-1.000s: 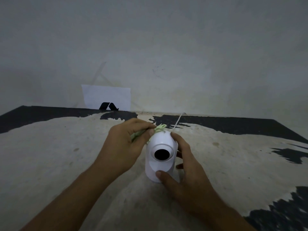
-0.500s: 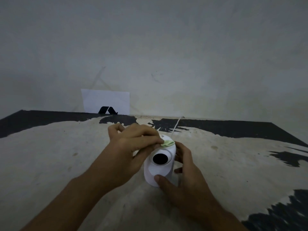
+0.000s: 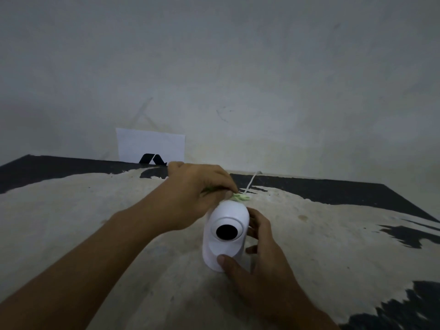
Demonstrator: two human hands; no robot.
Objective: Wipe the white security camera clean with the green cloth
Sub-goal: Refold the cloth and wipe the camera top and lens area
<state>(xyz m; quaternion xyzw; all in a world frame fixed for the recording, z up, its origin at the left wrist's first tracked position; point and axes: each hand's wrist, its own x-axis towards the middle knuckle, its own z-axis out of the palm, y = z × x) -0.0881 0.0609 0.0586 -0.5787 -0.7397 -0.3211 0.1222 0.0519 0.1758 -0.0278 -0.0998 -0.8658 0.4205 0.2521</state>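
Observation:
The white security camera [image 3: 225,244] stands upright on the worn table, its round black lens facing me. My right hand [image 3: 259,270] grips it from the right side, thumb pressed on the lower front and fingers curled behind. My left hand [image 3: 195,196] sits at the camera's top left, bunched around the green cloth [image 3: 240,197]. Only a small crumpled tip of the cloth shows past my fingers, resting on the back of the camera's top. The rest of the cloth is hidden in my fist.
The table [image 3: 71,222] has a pale, scuffed surface with black patches along its far edge and right corner. A white card with a black logo [image 3: 151,146] leans against the grey wall behind. A thin white cable [image 3: 251,183] runs from the camera toward the wall.
My left hand has carried the cloth from the camera's front top, just above the lens, back over to its rear top. My right hand keeps its hold on the camera.

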